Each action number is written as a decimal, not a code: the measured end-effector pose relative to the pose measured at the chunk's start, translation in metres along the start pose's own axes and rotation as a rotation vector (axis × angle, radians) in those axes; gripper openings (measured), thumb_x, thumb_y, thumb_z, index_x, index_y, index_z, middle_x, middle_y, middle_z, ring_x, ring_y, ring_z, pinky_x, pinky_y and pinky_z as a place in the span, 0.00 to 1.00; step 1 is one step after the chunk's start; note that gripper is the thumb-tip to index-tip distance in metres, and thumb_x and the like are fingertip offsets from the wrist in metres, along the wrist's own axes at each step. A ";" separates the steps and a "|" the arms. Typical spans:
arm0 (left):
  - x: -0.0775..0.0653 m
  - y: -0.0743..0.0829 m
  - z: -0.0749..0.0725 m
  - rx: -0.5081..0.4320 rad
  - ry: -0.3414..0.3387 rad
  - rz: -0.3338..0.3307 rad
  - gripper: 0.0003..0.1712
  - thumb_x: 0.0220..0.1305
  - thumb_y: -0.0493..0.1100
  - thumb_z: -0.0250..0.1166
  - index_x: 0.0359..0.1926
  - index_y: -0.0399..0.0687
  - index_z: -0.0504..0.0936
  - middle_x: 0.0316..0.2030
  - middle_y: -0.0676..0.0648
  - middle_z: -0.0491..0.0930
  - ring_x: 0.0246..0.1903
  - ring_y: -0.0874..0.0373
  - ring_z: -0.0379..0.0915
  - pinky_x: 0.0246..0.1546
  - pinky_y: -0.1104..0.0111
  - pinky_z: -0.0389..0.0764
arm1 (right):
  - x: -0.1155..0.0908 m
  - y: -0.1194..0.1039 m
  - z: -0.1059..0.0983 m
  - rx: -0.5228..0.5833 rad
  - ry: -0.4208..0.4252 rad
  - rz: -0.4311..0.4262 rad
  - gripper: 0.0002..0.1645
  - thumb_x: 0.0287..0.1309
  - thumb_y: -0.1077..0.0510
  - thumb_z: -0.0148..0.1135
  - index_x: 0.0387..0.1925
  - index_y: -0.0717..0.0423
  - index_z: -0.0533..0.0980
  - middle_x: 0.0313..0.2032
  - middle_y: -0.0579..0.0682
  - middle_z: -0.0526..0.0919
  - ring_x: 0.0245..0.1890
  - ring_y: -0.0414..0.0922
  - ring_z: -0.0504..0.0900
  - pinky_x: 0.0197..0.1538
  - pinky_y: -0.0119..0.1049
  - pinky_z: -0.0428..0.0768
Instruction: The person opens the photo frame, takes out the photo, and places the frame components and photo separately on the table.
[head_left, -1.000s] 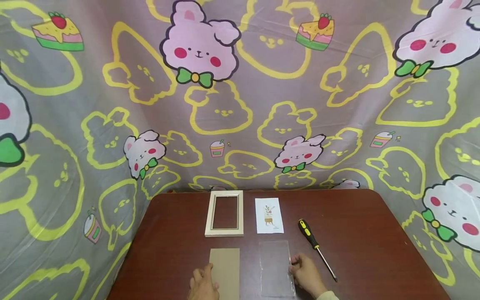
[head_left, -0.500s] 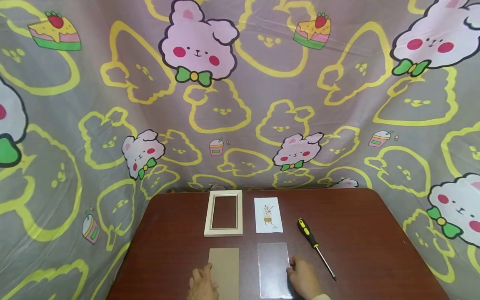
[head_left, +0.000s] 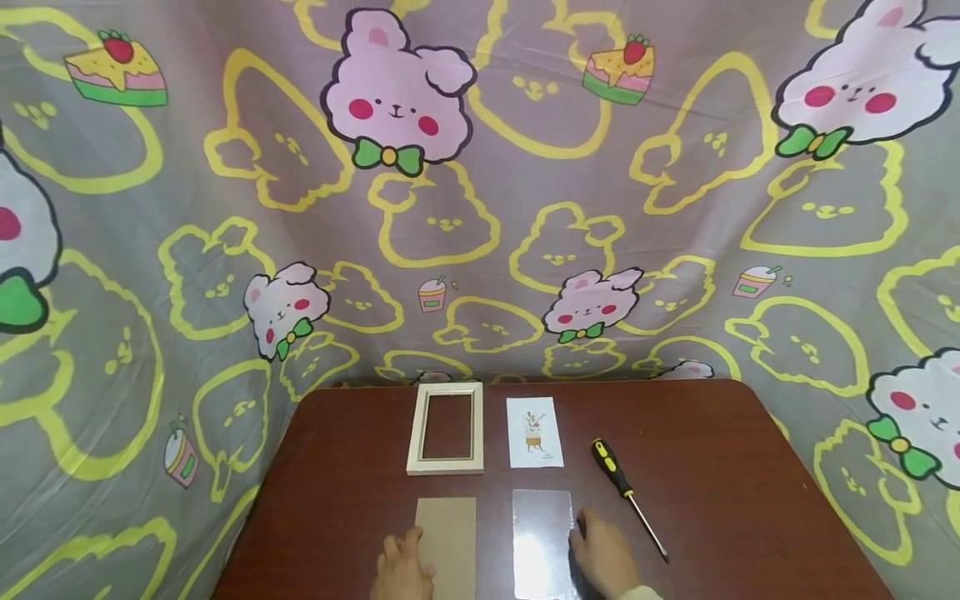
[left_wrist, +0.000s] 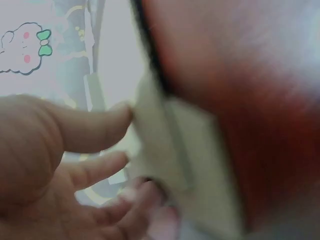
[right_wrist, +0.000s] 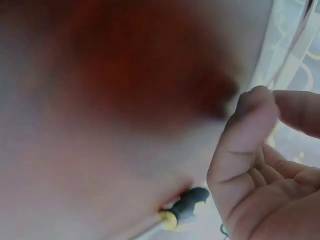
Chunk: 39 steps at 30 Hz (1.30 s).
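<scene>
On the left, a tan backing board point(head_left: 448, 550) lies on the table, and my left hand point(head_left: 405, 567) touches its left edge. In the left wrist view, the thumb point(left_wrist: 95, 127) and fairly straight fingers meet the edge of the board. To the right is a clear plastic sheet point(head_left: 543, 546), bright with reflected light. My right hand point(head_left: 606, 554) pinches its right edge. The right wrist view shows the curled index finger point(right_wrist: 245, 135) against the thumb. Behind them lie a cream picture frame point(head_left: 416, 442) with an open middle and a white card point(head_left: 535, 433) printed with a potted plant.
A black and yellow screwdriver point(head_left: 617, 475) lies right of the card, its shaft pointing toward the near right, close to my right hand. The brown table point(head_left: 720, 467) has rounded far corners. A patterned curtain point(head_left: 450, 192) hangs around its back and sides.
The clear sheet has shifted slightly toward the near side and picked up a brighter reflection, with my right hand moving along. My left hand stays at the board's edge.
</scene>
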<state>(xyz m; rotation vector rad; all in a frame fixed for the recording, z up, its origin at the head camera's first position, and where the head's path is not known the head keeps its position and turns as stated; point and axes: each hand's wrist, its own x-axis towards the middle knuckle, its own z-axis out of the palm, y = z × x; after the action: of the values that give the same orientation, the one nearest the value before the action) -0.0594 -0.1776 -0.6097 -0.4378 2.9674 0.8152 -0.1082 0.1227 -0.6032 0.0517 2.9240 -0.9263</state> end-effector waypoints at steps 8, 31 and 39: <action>0.020 0.017 -0.034 0.079 0.054 0.146 0.39 0.61 0.50 0.72 0.69 0.40 0.70 0.58 0.31 0.72 0.55 0.31 0.70 0.48 0.35 0.71 | 0.013 -0.004 -0.012 -0.078 0.169 -0.266 0.25 0.58 0.51 0.71 0.55 0.58 0.80 0.48 0.58 0.81 0.48 0.60 0.81 0.49 0.60 0.77; 0.041 0.054 -0.039 0.070 0.042 0.526 0.61 0.55 0.74 0.64 0.81 0.52 0.50 0.78 0.32 0.41 0.75 0.32 0.34 0.67 0.34 0.44 | 0.028 -0.024 -0.039 -0.189 0.074 -0.343 0.58 0.50 0.30 0.71 0.77 0.44 0.60 0.76 0.69 0.49 0.74 0.68 0.48 0.61 0.77 0.55; 0.037 0.055 -0.036 0.058 0.079 0.539 0.61 0.55 0.75 0.62 0.80 0.50 0.54 0.77 0.31 0.44 0.75 0.31 0.37 0.66 0.33 0.47 | 0.024 -0.019 -0.040 -0.173 0.065 -0.341 0.56 0.52 0.31 0.71 0.77 0.45 0.60 0.75 0.70 0.49 0.74 0.69 0.47 0.60 0.77 0.56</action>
<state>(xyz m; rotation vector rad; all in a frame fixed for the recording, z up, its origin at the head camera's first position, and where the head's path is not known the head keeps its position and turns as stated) -0.1086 -0.1600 -0.5558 0.3623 3.2112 0.7449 -0.1357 0.1307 -0.5618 -0.4473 3.1185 -0.7115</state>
